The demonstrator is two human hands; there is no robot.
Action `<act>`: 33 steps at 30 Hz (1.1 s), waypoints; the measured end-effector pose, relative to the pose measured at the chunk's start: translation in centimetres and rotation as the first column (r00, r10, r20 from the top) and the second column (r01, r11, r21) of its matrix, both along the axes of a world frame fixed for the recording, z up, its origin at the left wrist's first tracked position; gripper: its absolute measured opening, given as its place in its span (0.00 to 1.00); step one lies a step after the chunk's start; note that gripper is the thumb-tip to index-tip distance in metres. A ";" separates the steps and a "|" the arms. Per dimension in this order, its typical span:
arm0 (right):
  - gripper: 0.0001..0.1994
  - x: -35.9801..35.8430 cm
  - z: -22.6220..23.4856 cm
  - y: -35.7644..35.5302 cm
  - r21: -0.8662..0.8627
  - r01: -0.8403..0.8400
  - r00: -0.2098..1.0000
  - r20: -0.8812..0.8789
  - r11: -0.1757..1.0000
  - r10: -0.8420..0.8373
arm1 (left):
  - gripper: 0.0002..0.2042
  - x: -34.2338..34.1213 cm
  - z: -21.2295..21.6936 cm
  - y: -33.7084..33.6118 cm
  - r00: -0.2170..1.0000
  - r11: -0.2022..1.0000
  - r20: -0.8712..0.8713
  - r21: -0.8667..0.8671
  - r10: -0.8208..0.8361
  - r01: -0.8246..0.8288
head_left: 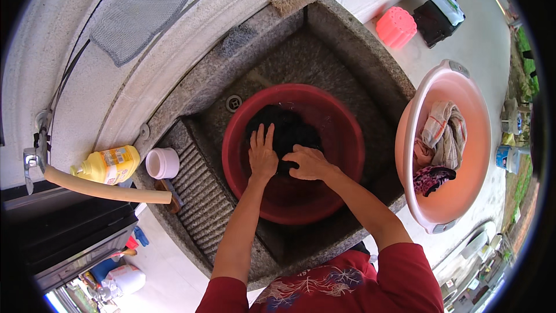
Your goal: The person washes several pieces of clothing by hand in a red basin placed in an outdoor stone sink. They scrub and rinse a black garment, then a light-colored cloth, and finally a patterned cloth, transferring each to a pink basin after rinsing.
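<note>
Left hand (262, 153): flat on the dark cloth (284, 133), fingers spread, palm down.
Right hand (310, 163): curled over the cloth's near edge; fingertips tucked under, so whether they pinch it cannot be told.
Dark cloth: a wet heap in the red basin (341, 139), its lower part hidden by both hands.
Red basin: sits in the stone sink (359, 52).
Pink tub (478, 139): right of the sink, holding crumpled laundry (443, 136).
Hard to make out: water level in the basin.
</note>
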State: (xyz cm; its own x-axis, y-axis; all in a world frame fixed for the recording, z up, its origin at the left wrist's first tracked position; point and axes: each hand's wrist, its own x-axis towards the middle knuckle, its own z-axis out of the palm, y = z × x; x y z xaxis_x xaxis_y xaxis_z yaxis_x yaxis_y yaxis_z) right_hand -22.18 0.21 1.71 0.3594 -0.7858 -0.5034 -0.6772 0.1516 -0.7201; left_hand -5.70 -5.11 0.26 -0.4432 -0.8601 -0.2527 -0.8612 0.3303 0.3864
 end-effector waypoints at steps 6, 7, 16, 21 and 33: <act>0.33 2.0 -1.0 -0.6 -0.424 0.265 0.786 -0.425 0.866 -0.449 | 0.32 -0.1 -2.5 0.0 0.983 0.999 0.174 0.006 -0.052 0.052; 0.33 2.7 -2.3 -0.3 -0.483 0.178 0.749 -0.498 0.857 -0.437 | 0.31 -0.5 -2.8 0.0 0.979 0.998 0.197 -0.021 -0.050 0.055; 0.21 -0.2 -1.9 -6.7 -0.202 0.611 0.737 -0.206 0.765 -0.644 | 0.28 4.6 -8.2 -1.8 0.587 0.668 -0.471 0.725 0.659 -0.167; 0.23 2.4 1.1 -3.7 -0.078 0.796 0.587 0.339 0.600 -0.735 | 0.38 -2.2 2.5 0.7 -0.016 0.043 -0.041 0.994 0.999 0.102; 0.19 11.8 12.3 3.1 -0.695 0.362 0.901 0.090 0.621 -0.425 | 0.25 3.8 4.2 8.5 -0.282 0.358 -0.261 0.853 0.923 0.381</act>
State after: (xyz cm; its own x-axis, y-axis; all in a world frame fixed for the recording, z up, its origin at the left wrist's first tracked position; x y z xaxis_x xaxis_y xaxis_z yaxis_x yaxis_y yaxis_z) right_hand -10.42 3.29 14.03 -0.0815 -0.9722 0.2195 -0.7274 -0.0925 -0.6799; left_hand -1.93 3.35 4.41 -0.4248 -0.7526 -0.5031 0.7093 -0.6221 0.3317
